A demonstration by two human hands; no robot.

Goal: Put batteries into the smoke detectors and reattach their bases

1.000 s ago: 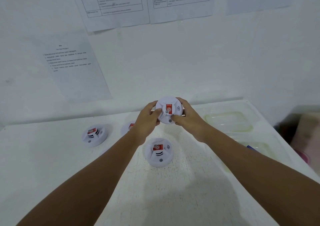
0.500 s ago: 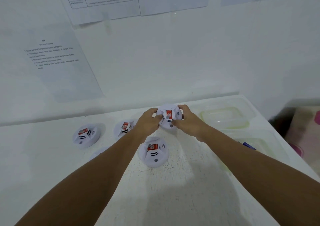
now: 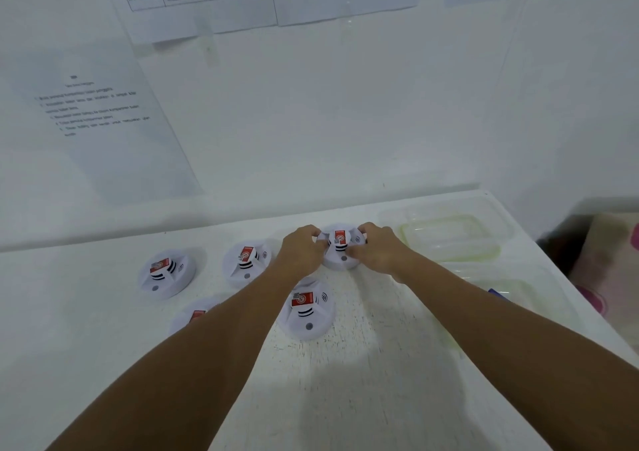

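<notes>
A white smoke detector (image 3: 340, 248) with a red label on its raised middle sits at the far middle of the white table (image 3: 363, 381), its lower edge against the tabletop, gripped from both sides. The left hand (image 3: 301, 251) curls round its left rim, fingers over the far edge and thumb on the near side. The right hand (image 3: 377, 248) mirrors it on the right rim, fingers hooked over the far edge and thumb pressed near the central hump. Both hands have firm hold of this one detector; whether its base is fully seated cannot be told.

Just below the left hand, between the two forearms, lies a second detector (image 3: 306, 309), label up, not touched by either hand. Just left of the left hand sits a third detector (image 3: 246, 264), and further left again, well apart from the hands, a fourth detector (image 3: 166, 273). A fifth detector (image 3: 193, 315) shows only partly, its near side hidden behind the left forearm.

Right of the right hand, near the table's far right corner, lies a clear plastic container (image 3: 453, 236) with a greenish rim. Nearer, beside the right forearm, a second clear container (image 3: 518, 295) sits with a small blue object (image 3: 496, 293) at its edge; what that is cannot be made out.

Beyond the hands, printed paper sheets (image 3: 103, 111) hang on the white wall.
</notes>
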